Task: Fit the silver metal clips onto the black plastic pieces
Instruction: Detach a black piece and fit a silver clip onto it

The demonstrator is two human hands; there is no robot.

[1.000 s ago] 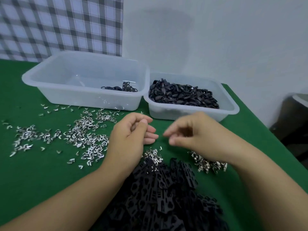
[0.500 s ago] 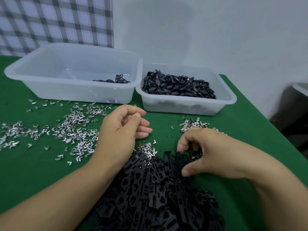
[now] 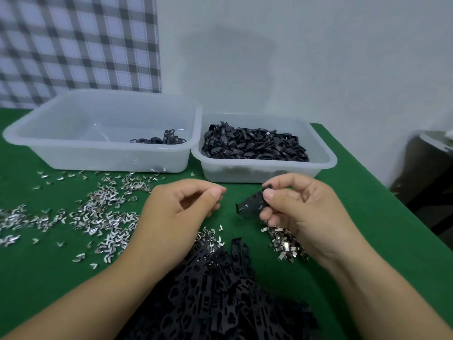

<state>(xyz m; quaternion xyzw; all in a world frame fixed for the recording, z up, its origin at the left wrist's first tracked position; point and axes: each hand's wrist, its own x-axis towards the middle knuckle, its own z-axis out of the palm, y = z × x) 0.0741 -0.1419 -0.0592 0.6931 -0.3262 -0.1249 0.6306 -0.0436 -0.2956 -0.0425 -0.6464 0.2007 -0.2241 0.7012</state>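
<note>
My right hand (image 3: 301, 212) pinches one black plastic piece (image 3: 251, 204) between thumb and fingers, lifted above the green table. My left hand (image 3: 181, 212) hovers beside it with its fingers curled and thumb tip against forefinger; no clip shows between them. A big heap of black plastic pieces (image 3: 220, 295) lies in front of me between my forearms. Silver metal clips (image 3: 103, 212) are strewn over the table to the left. A smaller pile of clips (image 3: 285, 242) lies under my right hand.
Two clear plastic tubs stand at the back: the left tub (image 3: 98, 159) holds a few black parts (image 3: 159, 139), the right tub (image 3: 324, 163) is heaped with black parts (image 3: 252, 143). A dark object (image 3: 429, 168) stands off the table's right edge.
My right hand dipped to the black heap, took one piece and raised it toward my left hand. My left hand kept its curled pose.
</note>
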